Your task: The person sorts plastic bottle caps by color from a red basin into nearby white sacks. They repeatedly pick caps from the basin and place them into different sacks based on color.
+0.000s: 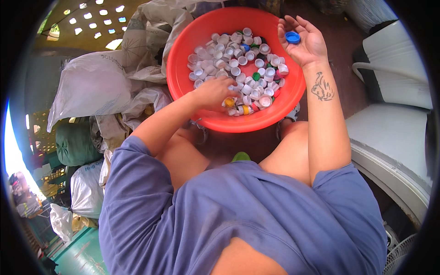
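A round red plastic basin (237, 123) stands before me, holding a heap of plastic bottle caps (242, 61), mostly white, with some green, blue, yellow and pink ones. My left hand (216, 92) reaches over the basin's near left side, among the caps; its fingers are bent and slightly blurred, and whether it grips a cap cannot be told. At the basin's upper right rim my right hand (304, 43) is turned palm up, with a blue plastic cap (292, 37) lying at its curled fingers.
White woven sacks (92, 86) lean left of the basin, near a green bundle (75, 144) and a tied white bag (87, 189). To the right are a pale panel with a curved edge (388, 137) and, low down, a fan's wire guard (400, 256). My legs flank the basin's near side.
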Motion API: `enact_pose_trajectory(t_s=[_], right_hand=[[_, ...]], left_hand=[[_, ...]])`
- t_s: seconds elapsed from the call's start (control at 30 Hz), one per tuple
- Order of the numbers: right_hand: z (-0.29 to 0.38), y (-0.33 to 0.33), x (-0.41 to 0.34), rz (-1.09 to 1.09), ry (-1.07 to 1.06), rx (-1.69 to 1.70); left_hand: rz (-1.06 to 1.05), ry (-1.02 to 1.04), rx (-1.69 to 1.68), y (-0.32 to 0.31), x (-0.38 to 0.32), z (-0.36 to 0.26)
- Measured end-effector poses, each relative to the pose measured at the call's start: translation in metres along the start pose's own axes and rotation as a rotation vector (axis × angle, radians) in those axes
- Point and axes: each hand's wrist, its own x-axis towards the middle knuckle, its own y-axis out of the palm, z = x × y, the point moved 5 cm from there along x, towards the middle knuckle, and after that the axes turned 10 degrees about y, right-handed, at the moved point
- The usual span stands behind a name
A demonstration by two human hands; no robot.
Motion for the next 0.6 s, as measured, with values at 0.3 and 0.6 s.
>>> enact_pose_trajectory(t_s=[0.3, 0.6], right_hand=[[0.005, -0.005, -0.003, -0.032, -0.094, 0.053], [0.005, 0.007, -0.003, -0.019, -0.072, 0.081]], left_hand=[[-0.303, -0.211, 0.025, -0.016, 0.023, 0.062], [-0.243, -0.213, 0.123, -0.016, 0.039, 0.048]])
